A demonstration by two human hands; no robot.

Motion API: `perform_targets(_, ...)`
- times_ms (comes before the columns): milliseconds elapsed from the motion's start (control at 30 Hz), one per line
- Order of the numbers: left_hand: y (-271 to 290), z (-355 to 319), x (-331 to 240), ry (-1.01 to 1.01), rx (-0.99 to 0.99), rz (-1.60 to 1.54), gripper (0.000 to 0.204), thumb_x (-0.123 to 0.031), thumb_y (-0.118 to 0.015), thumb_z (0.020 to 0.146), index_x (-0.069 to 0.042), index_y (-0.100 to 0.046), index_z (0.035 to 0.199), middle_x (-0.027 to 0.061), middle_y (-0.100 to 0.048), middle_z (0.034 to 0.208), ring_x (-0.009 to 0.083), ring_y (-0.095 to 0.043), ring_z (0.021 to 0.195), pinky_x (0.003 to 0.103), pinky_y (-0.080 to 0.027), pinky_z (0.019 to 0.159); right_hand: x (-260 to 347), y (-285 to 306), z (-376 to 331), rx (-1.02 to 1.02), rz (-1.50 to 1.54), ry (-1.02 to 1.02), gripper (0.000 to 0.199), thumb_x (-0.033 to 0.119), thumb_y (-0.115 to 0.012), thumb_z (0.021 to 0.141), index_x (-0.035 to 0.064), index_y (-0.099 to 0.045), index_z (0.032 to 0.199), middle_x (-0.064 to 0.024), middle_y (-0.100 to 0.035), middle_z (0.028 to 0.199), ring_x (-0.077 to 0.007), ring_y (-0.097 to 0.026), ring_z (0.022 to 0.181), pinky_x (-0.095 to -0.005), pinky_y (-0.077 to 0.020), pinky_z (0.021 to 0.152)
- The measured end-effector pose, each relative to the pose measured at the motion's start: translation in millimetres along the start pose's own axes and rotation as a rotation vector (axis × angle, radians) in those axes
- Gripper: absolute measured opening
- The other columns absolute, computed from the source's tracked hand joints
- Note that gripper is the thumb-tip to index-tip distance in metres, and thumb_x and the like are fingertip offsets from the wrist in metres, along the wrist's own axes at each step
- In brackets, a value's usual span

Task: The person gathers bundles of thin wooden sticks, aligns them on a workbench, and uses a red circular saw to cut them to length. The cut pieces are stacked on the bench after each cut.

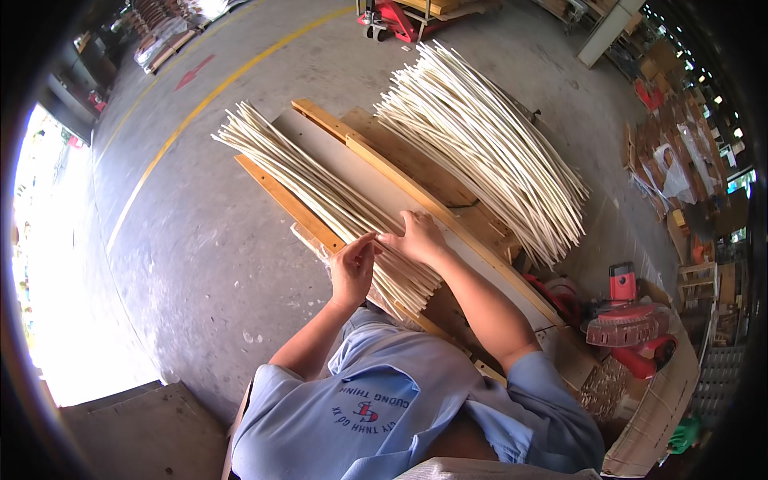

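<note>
A factory workshop: a bare concrete floor (240, 240) with a painted yellow line (192, 112) at ten o'clock, a red pallet jack (396, 18) at twelve, bundles of pale cane rods (480, 144) on wooden boards (416, 168), stacked cardboard (680, 160) at three.

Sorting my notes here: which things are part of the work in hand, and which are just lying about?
In hand: left hand, right hand, near cane bundle, wooden frame.
Lying about: far cane pile, red power tool, pallet jack.
</note>
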State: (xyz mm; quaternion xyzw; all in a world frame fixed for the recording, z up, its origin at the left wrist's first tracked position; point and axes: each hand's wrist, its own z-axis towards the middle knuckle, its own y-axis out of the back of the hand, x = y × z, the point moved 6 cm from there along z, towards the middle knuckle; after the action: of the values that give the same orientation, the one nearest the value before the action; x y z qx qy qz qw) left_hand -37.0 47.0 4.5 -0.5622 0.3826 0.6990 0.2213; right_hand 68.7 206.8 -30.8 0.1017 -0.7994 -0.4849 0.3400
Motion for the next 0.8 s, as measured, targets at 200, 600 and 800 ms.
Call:
perform_targets(200, -4, -29, 22, 0.026, 0.021, -0.034, 0.024, -0.003, -0.064, 0.102, 0.0, -0.076, 0.123, 0.014, -0.08, 0.099, 0.0186, -0.079, 0.088, 0.031, -0.062, 0.078, -3, -17, 10, 0.124, 0.156, 0.074, 0.044, 0.037, -0.09, 0.084, -0.0011, -0.076, 0.102, -0.0189, -0.077, 0.094, -0.0296, -0.074, 0.088, -0.0417, -0.0571, 0.082)
perform_targets(600, -10, -13, 33, -0.003, 0.029, -0.033, 0.024, -0.003, -0.064, 0.101, 0.001, -0.078, 0.12, 0.0127, -0.081, 0.088, 0.0161, -0.077, 0.078, 0.03, -0.06, 0.075, -17, 12, 12, 0.474, 0.788, -0.104, 0.021, 0.02, -0.068, 0.105, -0.0005, -0.067, 0.103, -0.0136, -0.076, 0.089, -0.0205, -0.075, 0.068, -0.034, -0.0603, 0.061)
perform_targets(800, -13, -9, 39, 0.051, 0.018, -0.03, 0.025, -0.009, -0.062, 0.105, 0.002, -0.077, 0.121, 0.0062, -0.076, 0.083, 0.0103, -0.068, 0.073, 0.027, -0.056, 0.07, -24, 13, 8, 0.584, 0.852, -0.108, 0.022, 0.023, -0.069, 0.106, 0.0016, -0.064, 0.103, -0.0168, -0.077, 0.096, -0.0232, -0.077, 0.074, -0.0344, -0.0606, 0.06)
